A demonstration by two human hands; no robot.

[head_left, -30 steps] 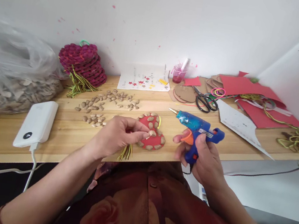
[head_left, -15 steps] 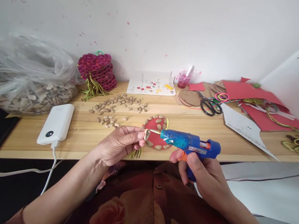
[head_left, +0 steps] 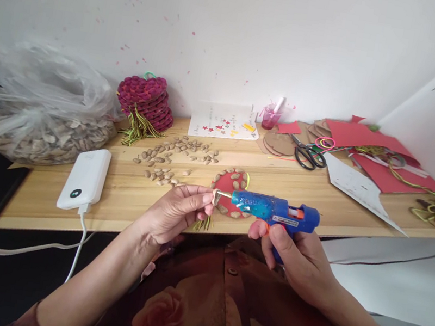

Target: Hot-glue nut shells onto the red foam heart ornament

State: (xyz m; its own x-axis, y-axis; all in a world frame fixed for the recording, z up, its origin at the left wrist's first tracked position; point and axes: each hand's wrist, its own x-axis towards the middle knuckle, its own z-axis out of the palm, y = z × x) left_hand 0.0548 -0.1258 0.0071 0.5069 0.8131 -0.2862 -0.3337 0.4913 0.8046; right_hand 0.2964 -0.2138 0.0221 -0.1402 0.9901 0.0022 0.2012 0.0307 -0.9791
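My left hand (head_left: 176, 211) pinches a small tan nutshell (head_left: 216, 198) between thumb and fingers, just in front of the table's near edge. My right hand (head_left: 294, 252) grips a blue hot glue gun (head_left: 276, 211), a finger on its orange trigger, with the metal nozzle touching the shell. Behind the nozzle, on the wooden table (head_left: 122, 192), lies a red heart-shaped piece (head_left: 230, 190) partly covered with glued shells, with green-yellow strands hanging at its near end.
Loose shells (head_left: 172, 158) are scattered on the table. A clear plastic bag of shells (head_left: 39, 113) sits at the left beside a white power bank (head_left: 85, 179) with a cable. Finished magenta hearts (head_left: 147, 99), a star sheet (head_left: 224, 120), scissors (head_left: 305, 152) and red paper (head_left: 376, 149) line the back.
The glue gun swung from pointing up and left, away from my left hand, down to the shell. My left hand lifted the shell off the red heart toward the nozzle.
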